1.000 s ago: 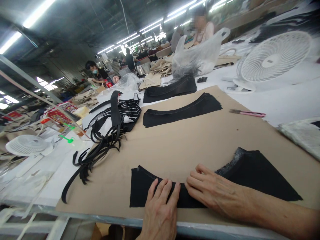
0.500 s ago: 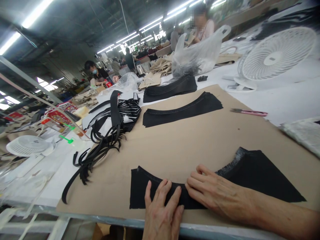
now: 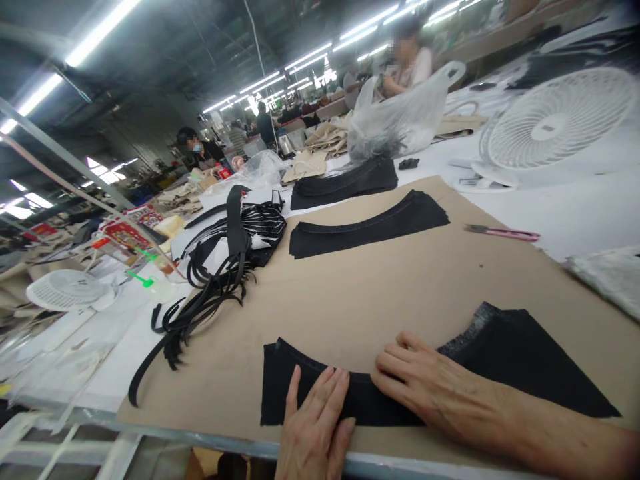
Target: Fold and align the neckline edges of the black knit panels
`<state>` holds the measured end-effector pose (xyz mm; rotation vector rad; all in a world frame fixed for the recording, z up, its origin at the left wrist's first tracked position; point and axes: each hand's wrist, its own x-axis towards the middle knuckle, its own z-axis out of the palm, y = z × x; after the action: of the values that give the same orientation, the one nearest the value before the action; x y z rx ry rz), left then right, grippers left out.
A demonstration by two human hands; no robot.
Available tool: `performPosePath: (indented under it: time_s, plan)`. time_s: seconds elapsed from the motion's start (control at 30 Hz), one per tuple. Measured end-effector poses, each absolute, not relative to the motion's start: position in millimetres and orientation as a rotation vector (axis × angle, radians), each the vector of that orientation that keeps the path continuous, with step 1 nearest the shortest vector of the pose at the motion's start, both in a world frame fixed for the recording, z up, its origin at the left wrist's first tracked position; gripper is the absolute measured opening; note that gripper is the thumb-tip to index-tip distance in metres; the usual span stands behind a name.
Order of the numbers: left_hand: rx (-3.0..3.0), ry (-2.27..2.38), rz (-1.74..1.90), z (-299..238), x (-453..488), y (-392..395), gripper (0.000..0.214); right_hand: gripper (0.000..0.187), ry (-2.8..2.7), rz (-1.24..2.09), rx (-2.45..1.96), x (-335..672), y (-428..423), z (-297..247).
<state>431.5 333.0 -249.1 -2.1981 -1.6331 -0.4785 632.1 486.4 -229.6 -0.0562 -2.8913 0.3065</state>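
A long black fabric piece with a curved upper edge lies across the near side of the tan board. On its left part rests my left hand, palm down, fingers stretched out and lying flat just below the folded edge. Further right, my right hand has its fingers bent and pressed together at the curved edge, gripping the fabric there; its fingertips are partly hidden. Right of that hand, the edge strip looks greyish and shiny. Two stacks of similar black pieces lie beyond, a nearer stack and a farther stack.
The tan board covers much of the white table. Black strips lie tangled on its left. Pink-handled snips lie at right, near a white fan. A plastic bag stands behind the stacks. People work in the background.
The fingers of my left hand have drawn closer together and shifted slightly left along the fabric. My right hand stays at nearly the same spot on the edge. The view has tilted a little.
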Motion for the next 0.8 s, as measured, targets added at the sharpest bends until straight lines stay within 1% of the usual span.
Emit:
performPosePath:
  time_s: [0.13,0.2,0.37,0.5,0.6,0.73,0.8]
  plan:
    - [-2.275,-1.528,-0.382,-247,421,331,0.038,0.019,-2.886,0.476,-0.304,629,492,-215]
    - [-2.298,-1.496,-0.347,-244,416,331,0.037,0.021,-2.909,0.562,-0.392,628,494,-207]
    - [-2.402,-1.481,-0.23,-232,395,330,0.039,0.021,-3.045,0.742,-0.548,624,497,-194]
    - [-2.465,-1.515,-0.206,-227,378,328,0.038,0.017,-3.093,0.793,-0.585,619,500,-192]
    - [-2.433,-1.653,-0.302,-227,378,329,0.035,0.015,-3.111,0.828,-0.591,617,502,-193]
    - [-2.283,-1.934,-0.647,-227,413,345,0.033,0.013,-3.055,0.889,-0.593,616,502,-196]
    - [-2.323,-2.049,-0.763,-228,437,357,0.035,0.013,-3.039,0.885,-0.601,617,502,-198]
